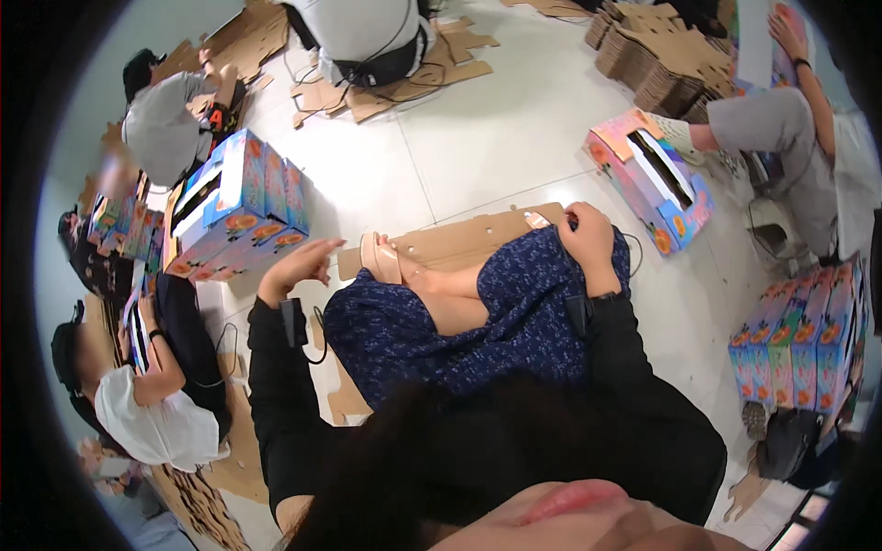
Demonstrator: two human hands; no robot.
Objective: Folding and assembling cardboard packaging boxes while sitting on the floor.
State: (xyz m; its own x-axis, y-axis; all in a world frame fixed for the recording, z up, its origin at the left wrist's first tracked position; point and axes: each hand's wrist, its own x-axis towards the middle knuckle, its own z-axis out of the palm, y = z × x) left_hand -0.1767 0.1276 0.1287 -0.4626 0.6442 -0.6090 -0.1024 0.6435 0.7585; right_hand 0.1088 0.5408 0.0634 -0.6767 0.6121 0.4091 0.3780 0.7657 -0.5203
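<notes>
1. A flat brown cardboard sheet (469,241) lies on the white tiled floor (496,138), partly under the person's crossed legs in a blue patterned skirt (514,312)
2. The right hand (588,237) rests at the sheet's far corner, fingers curled on the skirt edge
3. The left hand (299,266) hovers with its fingers loose and holding nothing, just beside a beige sandal (381,259)
4. Colourful printed cartons (241,207) stand left; an open carton (650,179) lies right

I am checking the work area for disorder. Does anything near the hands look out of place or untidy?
Nothing looks damaged or spilled. The left hand hangs open in the air near a stack of colourful boxes. The right hand rests on the knee beside a flat cardboard sheet on the floor. Loose cardboard scraps lie scattered farther away.
</notes>
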